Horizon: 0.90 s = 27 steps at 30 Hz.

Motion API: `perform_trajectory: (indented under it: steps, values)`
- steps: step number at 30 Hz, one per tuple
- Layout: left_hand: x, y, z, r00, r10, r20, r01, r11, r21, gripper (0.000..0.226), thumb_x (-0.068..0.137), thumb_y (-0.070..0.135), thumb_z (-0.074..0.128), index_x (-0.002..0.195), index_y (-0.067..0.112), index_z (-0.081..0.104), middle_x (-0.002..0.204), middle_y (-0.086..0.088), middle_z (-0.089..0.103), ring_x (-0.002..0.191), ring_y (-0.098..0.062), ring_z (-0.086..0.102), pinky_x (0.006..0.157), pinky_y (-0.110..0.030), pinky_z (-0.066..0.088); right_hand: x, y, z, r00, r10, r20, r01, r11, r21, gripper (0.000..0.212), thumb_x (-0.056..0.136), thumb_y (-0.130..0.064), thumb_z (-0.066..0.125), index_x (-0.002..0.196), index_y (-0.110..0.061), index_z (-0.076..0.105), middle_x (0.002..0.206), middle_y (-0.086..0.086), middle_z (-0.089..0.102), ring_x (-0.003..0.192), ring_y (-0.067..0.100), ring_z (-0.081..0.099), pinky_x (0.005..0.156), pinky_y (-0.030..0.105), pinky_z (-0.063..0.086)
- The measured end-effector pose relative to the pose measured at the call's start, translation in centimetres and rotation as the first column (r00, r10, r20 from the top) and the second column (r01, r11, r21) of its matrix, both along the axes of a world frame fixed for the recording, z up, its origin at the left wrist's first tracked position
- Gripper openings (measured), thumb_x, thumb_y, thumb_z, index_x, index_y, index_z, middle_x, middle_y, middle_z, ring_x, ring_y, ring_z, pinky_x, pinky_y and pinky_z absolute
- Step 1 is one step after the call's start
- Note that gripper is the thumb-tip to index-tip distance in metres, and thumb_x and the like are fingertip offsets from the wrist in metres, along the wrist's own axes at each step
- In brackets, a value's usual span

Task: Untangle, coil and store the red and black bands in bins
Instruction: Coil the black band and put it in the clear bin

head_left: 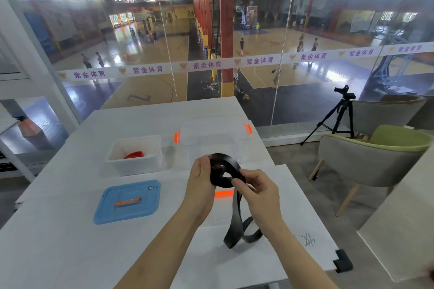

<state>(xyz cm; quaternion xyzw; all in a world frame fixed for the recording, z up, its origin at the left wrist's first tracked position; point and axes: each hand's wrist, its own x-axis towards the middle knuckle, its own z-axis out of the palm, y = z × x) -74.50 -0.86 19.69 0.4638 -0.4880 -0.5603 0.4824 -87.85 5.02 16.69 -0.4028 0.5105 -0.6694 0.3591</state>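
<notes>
Black band (pixel 224 169), partly wound into a flat coil, held above the counter (pixel 70 241) between both hands. The left hand (pixel 199 178) grips the coil's left edge, fingers curled around it. The right hand (pixel 258 191) pinches the band where it leaves the coil on the near side. The unwound tail (pixel 237 220) hangs from the coil down to the counter, where it ends in a loose loop with one twist visible. The red band (pixel 134 154) lies inside the white bin (pixel 137 168) at left, apparently already stored, though only part of it shows above the rim. A clear bin (pixel 213 129) with orange latches stands behind the hands, and nothing can be made out inside it. A blue lid (pixel 128 202) with an orange handle lies flat on the counter in front of the white bin. Step in hand, as judged: coiling the black band, the red one's share of the task seemingly done. The next move calls for the right hand to feed the hanging tail onto the coil turn by turn, laying the strap flat and working out the twist near its end, while the left hand clamps the wound turns against springing loose. The finished coil would then go into a bin, probably the clear one.
</notes>
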Motion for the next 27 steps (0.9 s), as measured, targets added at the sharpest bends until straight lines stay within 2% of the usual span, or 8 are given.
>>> perform_trajectory:
  steps: [3,6,11,13,17,20,23,27]
  values:
    - [1.0,-0.6,-0.8,0.986,-0.083,0.147,0.099,0.989,-0.109,0.030,0.112,0.032,0.032,0.127,0.026,0.057,0.123,0.003,0.067,0.114,-0.009,0.066,0.107,-0.040,0.052,-0.9,-0.3,0.4,1.000,-0.018,-0.013,0.018,1.000,-0.002,0.026,0.087,0.003,0.080,0.093,-0.022,0.079,0.096,-0.006,0.080,0.094,0.011,0.076,0.083,0.019,0.058]
    - [1.8,-1.1,-0.6,0.932,-0.115,0.343,0.204,0.950,-0.237,0.028,0.111,0.029,0.036,0.133,0.037,0.053,0.123,0.012,0.063,0.116,-0.004,0.061,0.105,-0.028,0.047,-1.5,-0.5,0.7,0.997,-0.011,-0.082,0.012,1.000,0.014,0.029,0.087,0.002,0.081,0.094,-0.026,0.080,0.098,-0.011,0.081,0.095,0.011,0.077,0.085,0.021,0.059]
    - [2.0,-1.5,0.5,0.708,-0.200,0.678,0.505,0.814,-0.288,0.035,0.109,0.028,0.040,0.144,0.034,0.047,0.127,0.016,0.051,0.118,0.001,0.053,0.103,-0.021,0.042,-1.8,-0.5,1.2,0.976,0.059,-0.208,-0.055,0.998,0.027,0.028,0.087,-0.002,0.081,0.101,-0.026,0.082,0.103,-0.013,0.082,0.098,0.010,0.077,0.090,0.023,0.059]
    - [1.8,-1.5,0.7,0.672,-0.191,0.715,0.519,0.810,-0.272,0.033,0.110,0.029,0.037,0.141,0.033,0.047,0.125,0.015,0.049,0.114,0.003,0.052,0.102,-0.023,0.042,-1.8,-0.5,1.4,0.979,0.047,-0.197,-0.047,0.999,0.005,0.027,0.087,-0.001,0.082,0.099,-0.025,0.081,0.102,-0.012,0.082,0.097,0.011,0.077,0.088,0.022,0.059]
    - [1.2,-0.9,0.6,0.810,-0.175,0.560,0.389,0.875,-0.289,0.023,0.110,0.024,0.037,0.121,0.034,0.054,0.121,0.014,0.056,0.107,0.000,0.057,0.093,-0.022,0.044,-1.4,-0.4,1.4,0.996,0.006,-0.086,-0.007,1.000,-0.016,0.020,0.084,0.001,0.084,0.089,-0.018,0.079,0.101,-0.005,0.082,0.095,0.015,0.079,0.088,0.029,0.061]
    - [0.6,0.2,0.6,0.922,-0.116,0.370,0.241,0.919,-0.312,0.025,0.110,0.017,0.037,0.123,0.026,0.056,0.123,0.006,0.061,0.104,0.001,0.059,0.087,-0.011,0.043,-1.3,-0.4,1.5,1.000,-0.001,-0.026,0.000,0.999,-0.040,0.019,0.085,0.004,0.082,0.093,-0.014,0.078,0.102,-0.002,0.082,0.100,0.017,0.078,0.093,0.031,0.061]
    - [0.3,0.7,1.0,0.970,-0.085,0.226,0.151,0.943,-0.295,0.027,0.111,0.016,0.035,0.125,0.023,0.057,0.122,0.006,0.063,0.110,0.002,0.058,0.085,-0.003,0.042,-1.3,-0.3,1.5,0.999,0.046,0.018,-0.046,0.998,-0.043,0.023,0.085,0.007,0.080,0.101,-0.010,0.075,0.099,0.001,0.081,0.097,0.018,0.079,0.092,0.029,0.062]
    - [0.1,0.9,1.2,0.989,-0.079,0.128,0.109,0.962,-0.250,0.028,0.112,0.027,0.032,0.125,0.032,0.056,0.121,0.013,0.064,0.110,0.005,0.060,0.086,-0.006,0.046,-1.0,-0.1,1.2,0.997,0.073,0.003,-0.073,0.996,-0.057,0.029,0.088,0.008,0.077,0.107,-0.013,0.073,0.102,0.003,0.079,0.101,0.015,0.077,0.088,0.022,0.059]
